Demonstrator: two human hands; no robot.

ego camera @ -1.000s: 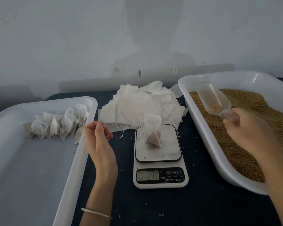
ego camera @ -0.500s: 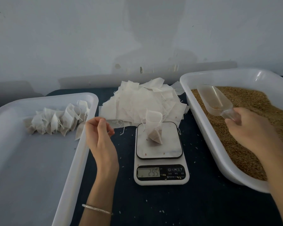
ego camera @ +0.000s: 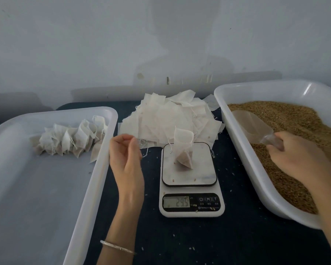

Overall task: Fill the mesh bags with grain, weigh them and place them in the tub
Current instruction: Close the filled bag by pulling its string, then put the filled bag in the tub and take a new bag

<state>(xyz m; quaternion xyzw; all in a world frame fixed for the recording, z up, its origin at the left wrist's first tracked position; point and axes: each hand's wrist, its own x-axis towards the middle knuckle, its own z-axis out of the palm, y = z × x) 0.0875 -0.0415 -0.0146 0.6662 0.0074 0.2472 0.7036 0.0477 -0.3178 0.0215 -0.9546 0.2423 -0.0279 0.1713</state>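
The right hand (ego camera: 298, 159) curls its fingers round the handle of a clear plastic scoop (ego camera: 251, 127), whose bowl lies on the brown grain (ego camera: 294, 119) just ahead of the knuckles, inside the white tub on the right (ego camera: 235, 131). The left hand (ego camera: 126, 159) holds nothing; its fingers are loosely curled, thumb and fingertips close together, poised above the dark tabletop (ego camera: 180, 241).

Just to the right of those left fingers, a partly filled mesh bag (ego camera: 183, 150) stands upright with its mouth open on the platform of a white digital scale (ego camera: 190, 188), whose display reads 29.5. Beyond the fingers lies a heap of empty mesh bags (ego camera: 166, 117). To their left, touching the wrist side, is the rim of the white tub on the left (ego camera: 96, 169), with a row of filled bags (ego camera: 69, 140) at its far end. A thin bracelet (ego camera: 117, 247) circles the left forearm.
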